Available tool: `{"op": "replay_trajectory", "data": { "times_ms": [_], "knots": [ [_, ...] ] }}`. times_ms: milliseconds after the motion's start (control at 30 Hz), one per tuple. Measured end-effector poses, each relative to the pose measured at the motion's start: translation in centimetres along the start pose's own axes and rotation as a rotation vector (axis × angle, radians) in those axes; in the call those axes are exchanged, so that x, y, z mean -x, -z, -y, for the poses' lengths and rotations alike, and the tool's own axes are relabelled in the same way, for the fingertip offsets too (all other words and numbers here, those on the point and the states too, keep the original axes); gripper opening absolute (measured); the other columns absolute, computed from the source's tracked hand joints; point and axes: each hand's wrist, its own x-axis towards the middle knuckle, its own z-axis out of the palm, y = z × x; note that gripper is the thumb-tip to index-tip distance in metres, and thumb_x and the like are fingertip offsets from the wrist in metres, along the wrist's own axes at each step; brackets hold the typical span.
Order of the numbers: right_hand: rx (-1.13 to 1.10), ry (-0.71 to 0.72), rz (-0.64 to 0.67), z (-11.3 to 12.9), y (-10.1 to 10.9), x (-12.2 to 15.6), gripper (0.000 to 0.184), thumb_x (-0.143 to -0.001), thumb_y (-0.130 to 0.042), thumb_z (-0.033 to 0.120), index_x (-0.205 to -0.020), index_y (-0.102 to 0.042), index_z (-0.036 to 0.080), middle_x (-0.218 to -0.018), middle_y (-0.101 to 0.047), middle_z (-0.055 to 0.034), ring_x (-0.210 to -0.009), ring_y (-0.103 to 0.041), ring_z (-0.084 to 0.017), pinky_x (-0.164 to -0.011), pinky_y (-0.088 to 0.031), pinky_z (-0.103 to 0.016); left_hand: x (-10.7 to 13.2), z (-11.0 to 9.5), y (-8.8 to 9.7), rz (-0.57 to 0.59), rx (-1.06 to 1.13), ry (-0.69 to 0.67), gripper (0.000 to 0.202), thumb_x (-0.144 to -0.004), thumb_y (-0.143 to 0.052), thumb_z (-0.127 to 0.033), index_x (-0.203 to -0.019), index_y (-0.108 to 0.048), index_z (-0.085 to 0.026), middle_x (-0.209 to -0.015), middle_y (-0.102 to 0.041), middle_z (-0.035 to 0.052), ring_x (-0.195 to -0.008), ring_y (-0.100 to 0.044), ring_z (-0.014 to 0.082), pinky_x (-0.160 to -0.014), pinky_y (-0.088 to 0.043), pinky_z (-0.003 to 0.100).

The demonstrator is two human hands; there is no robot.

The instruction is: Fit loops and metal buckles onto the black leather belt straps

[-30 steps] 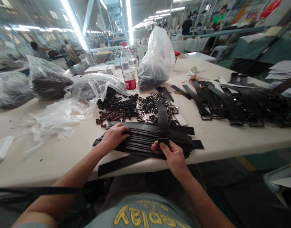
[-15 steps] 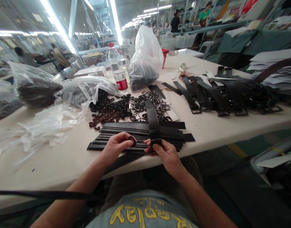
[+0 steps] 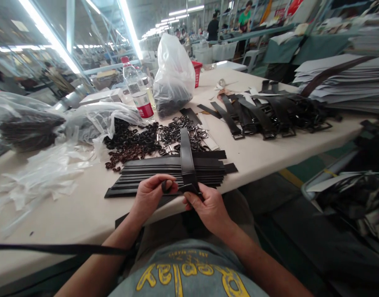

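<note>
White tube lights [image 3: 130, 29] glare above us, washing the distance in pale haze. Below the table [image 3: 254, 148] it's dim, and everything toward the view's edges stretches and blurs.

Big yellow letters [image 3: 178, 280] across the near grey shirt [image 3: 164, 252] spell "Replay", upside down in this view. A small line just beyond them on the shirt, also upside down, reads "ARE YOU READY?". The print on the red-and-white label [image 3: 144, 108] of the far bottle [image 3: 131, 79] cannot be read.
</note>
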Motion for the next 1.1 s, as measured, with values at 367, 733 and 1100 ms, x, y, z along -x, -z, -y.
{"op": "replay_trajectory", "data": {
  "times_ms": [367, 733, 1100],
  "knots": [
    [0.217, 0.074, 0.011, 0.4, -0.9, 0.3, 0.024, -0.093, -0.059, 0.039, -0.08, -0.062, 0.019, -0.073, -0.069, -0.0052, -0.063, -0.065, -0.018, -0.059, -0.046, -0.025, 0.1, -0.4, -1.8, -0.104, 0.048, -0.038, 0.017, -0.064, -0.085, -0.024, -0.076, -0.074, -0.019, -0.066, -0.066, -0.0019, -0.054, -0.056, 0.0077, -0.05, -0.048, 0.016],
    [0.291, 0.084, -0.006, 0.0, -0.6, -0.1, 0.022, -0.095, -0.058, 0.037, -0.085, -0.063, 0.018, -0.075, -0.07, -0.0052, -0.064, -0.065, -0.017, -0.06, -0.045, -0.024, -0.4, 0.4, -1.7, -0.049, 0.076, 0.054, 0.022, -0.067, -0.085, -0.035, -0.075, -0.076, -0.017, -0.071, -0.068, 0.0009, -0.057, -0.057, 0.0084, -0.05, -0.048, 0.016],
    [0.085, 0.001, 0.091, 0.4, -0.2, -0.5, 0.019, -0.095, -0.058, 0.034, -0.084, -0.06, 0.019, -0.067, -0.066, 0.0006, -0.054, -0.062, -0.013, -0.057, -0.046, -0.023, 0.0, 0.5, -0.5, 0.159, 0.03, -0.101, 0.023, -0.072, -0.084, -0.034, -0.092, -0.081, -0.023, -0.085, -0.06, 0.0043, -0.081, -0.057, 0.0157, -0.071, -0.048, 0.025]
  ]
}}
